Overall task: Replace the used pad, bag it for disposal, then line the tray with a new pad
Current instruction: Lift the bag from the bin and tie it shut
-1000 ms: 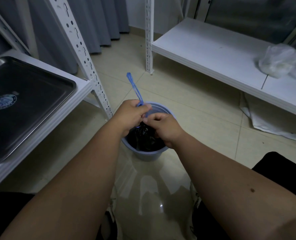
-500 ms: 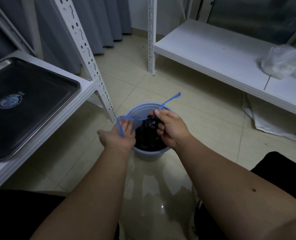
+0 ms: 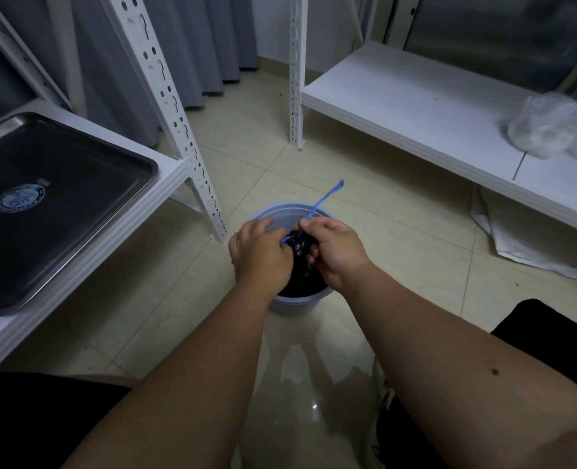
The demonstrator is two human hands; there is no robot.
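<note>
Pinching w/ both hands over a blue-grey bin (image 3: 288, 304) on the floor, centre of scene: left hand (image 3: 258, 253) closed on one end of a blue drawstring (image 3: 324, 199), right hand (image 3: 334, 248) gripping the gathered neck of a black bag (image 3: 298, 245) + the other string end, which sticks up toward the far side. Bag sits inside the bin. Metal tray (image 3: 60, 204) lies bare on the white shelf at left, well apart from bin. Clear plastic bag (image 3: 547, 128) on the far right shelf; white sheets (image 3: 530, 238) on the floor under it.
</note>
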